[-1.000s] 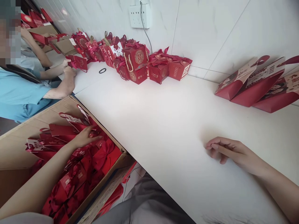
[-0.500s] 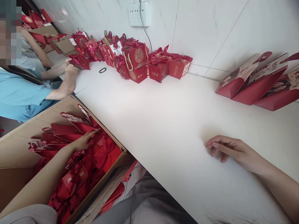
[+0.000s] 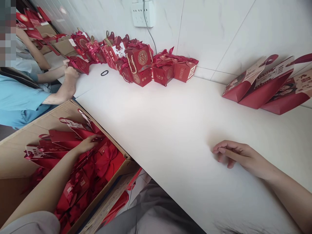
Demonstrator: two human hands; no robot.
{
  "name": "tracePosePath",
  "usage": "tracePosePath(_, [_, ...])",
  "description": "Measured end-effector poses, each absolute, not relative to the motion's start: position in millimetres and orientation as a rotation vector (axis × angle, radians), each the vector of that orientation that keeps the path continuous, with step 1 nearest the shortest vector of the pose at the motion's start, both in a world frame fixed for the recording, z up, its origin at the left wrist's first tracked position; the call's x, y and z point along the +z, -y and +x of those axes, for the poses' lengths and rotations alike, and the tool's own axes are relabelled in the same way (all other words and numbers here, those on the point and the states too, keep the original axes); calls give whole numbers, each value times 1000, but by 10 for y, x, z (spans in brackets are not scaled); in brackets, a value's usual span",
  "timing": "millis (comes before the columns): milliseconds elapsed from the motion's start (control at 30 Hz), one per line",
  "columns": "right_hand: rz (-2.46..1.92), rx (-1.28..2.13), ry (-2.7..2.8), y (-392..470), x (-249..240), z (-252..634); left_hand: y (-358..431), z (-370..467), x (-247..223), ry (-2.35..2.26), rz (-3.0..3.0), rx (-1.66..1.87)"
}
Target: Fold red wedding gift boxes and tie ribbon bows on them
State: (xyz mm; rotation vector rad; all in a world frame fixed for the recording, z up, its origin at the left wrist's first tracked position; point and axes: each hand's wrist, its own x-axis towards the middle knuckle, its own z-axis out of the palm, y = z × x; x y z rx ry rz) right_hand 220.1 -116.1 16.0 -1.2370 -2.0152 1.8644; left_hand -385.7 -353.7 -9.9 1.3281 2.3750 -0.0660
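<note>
My left hand (image 3: 88,144) reaches down into a cardboard carton (image 3: 14,135) at the lower left. Its fingertips are among red gift boxes and partly hidden, so whether they grip one cannot be made out. Just below that hand lies a red box with a large ribbon bow (image 3: 108,159). Taller red bags with ribbon handles (image 3: 64,138) lean along the carton's far side. My right hand (image 3: 231,154) rests on the white table (image 3: 156,130), fingers loosely curled and thumb against the index finger, with nothing in it.
Red boxes with bows (image 3: 142,61) stand by the tiled wall, and three red-and-cream bags (image 3: 263,87) at the right. A black band (image 3: 104,73) lies on the table. A person's hands (image 3: 70,73) hold a red box at the far left.
My left hand has drawn in its outstretched fingers among the red boxes. The whole view has shifted slightly. My right hand keeps its pose on the table.
</note>
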Motion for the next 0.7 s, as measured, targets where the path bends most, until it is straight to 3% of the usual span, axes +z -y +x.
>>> tracePosePath(333, [-1214, 1867, 2028, 1148, 129, 2209, 3193, -3858, -174, -2478, 1445, -430])
tracePosePath(700, [-1248, 1844, 2022, 1128, 43, 2243, 3412, -3697, -193, -2441, 1339, -243])
